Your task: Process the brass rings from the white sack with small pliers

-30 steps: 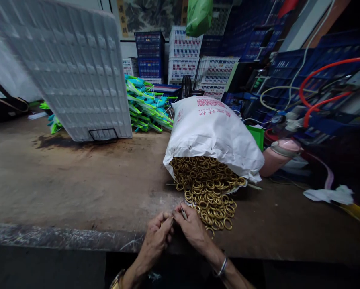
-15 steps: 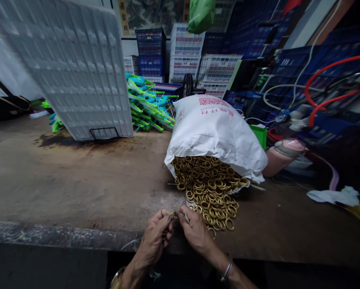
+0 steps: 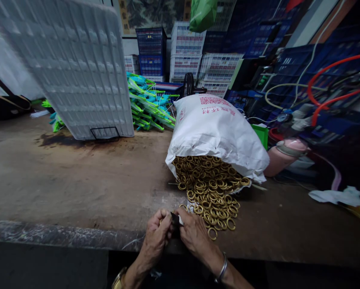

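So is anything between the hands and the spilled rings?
Nothing visible blocks the right hand: the spilled rings lie right beside it. From the left hand, the right hand is partly in between.

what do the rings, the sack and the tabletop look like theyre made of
Rings: golden, slightly shiny, probably metal, though coated plastic is possible.
Sack: matte white, likely woven plastic, judging by its stiff creases and printed red lettering.
Tabletop: dull brown, perhaps wood or board, with dark stains and a scuffed front edge.
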`<state>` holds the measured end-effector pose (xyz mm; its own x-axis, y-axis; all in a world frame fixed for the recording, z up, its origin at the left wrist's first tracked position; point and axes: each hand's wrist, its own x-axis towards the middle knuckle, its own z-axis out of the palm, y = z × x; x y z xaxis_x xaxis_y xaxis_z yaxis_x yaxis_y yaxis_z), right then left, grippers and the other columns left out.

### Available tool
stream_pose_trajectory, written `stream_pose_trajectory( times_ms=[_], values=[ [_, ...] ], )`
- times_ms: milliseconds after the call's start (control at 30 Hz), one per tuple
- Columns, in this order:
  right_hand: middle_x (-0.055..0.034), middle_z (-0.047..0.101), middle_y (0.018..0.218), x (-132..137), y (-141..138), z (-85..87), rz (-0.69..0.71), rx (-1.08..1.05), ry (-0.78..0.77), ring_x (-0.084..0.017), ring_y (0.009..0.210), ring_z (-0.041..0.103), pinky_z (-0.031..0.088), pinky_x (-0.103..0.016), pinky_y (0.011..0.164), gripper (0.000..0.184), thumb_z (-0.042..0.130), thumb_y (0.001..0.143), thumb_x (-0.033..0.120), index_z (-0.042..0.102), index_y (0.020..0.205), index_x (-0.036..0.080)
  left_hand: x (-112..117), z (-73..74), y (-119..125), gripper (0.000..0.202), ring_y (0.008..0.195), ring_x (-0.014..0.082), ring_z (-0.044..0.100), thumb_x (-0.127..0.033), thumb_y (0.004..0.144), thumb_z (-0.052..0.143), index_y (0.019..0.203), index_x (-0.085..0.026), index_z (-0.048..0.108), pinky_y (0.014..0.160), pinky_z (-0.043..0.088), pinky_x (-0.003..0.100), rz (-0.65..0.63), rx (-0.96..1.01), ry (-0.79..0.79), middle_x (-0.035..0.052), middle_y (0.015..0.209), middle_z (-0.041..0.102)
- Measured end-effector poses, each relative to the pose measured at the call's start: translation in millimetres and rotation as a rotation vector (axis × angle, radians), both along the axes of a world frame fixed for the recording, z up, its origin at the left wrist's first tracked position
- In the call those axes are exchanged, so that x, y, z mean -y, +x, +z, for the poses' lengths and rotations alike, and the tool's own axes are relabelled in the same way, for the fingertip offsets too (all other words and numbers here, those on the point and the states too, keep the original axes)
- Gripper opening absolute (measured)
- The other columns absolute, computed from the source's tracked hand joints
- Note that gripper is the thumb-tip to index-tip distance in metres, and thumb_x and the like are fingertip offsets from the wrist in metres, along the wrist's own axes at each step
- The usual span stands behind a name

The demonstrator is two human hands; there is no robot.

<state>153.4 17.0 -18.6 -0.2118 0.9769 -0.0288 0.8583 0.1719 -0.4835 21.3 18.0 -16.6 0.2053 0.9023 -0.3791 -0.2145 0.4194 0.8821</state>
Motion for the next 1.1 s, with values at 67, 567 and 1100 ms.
stream_pose_trajectory(
  times_ms=[67, 567, 1100],
  values=[
    [-0.0014, 0.060, 0.074, 0.4, -0.9, 1.9, 0.000, 0.008, 0.000, -0.014, 0.066, 0.052, 0.026, -0.023, 0.058, 0.033, 0.036, 0.063, 0.001, 0.052, 0.086, 0.019, -0.1, -0.7, 0.3, 0.040, 0.038, 0.0040, 0.033, -0.056, 0.066, 0.058, 0.066, -0.019, 0.042, 0.037, 0.021, 0.016, 0.012, -0.033, 0.003, -0.0075, 0.049, 0.043],
    [-0.0010, 0.062, 0.070, -14.0, 18.9, -1.6, -0.154, 0.156, 0.004, -0.014, 0.064, 0.056, 0.025, -0.024, 0.055, 0.027, 0.041, 0.072, 0.005, 0.054, 0.091, 0.020, 10.6, 12.8, -8.9, 0.029, 0.038, 0.0037, 0.036, -0.044, 0.075, 0.056, 0.068, -0.019, 0.044, 0.034, 0.021, 0.015, -0.038, 0.279, -0.053, -0.0051, 0.055, 0.048],
    [-0.0015, 0.056, 0.091, -15.5, 12.6, -1.6, -0.175, 0.243, 0.098, -0.015, 0.071, 0.055, 0.026, -0.024, 0.056, 0.014, 0.047, 0.079, 0.018, 0.052, 0.091, 0.024, -3.8, -5.3, -22.0, 0.021, 0.057, 0.0080, 0.050, -0.030, 0.071, 0.063, 0.064, -0.013, 0.052, 0.040, 0.031, 0.015, 0.082, 0.655, -0.281, 0.0011, 0.068, 0.053]
  ],
)
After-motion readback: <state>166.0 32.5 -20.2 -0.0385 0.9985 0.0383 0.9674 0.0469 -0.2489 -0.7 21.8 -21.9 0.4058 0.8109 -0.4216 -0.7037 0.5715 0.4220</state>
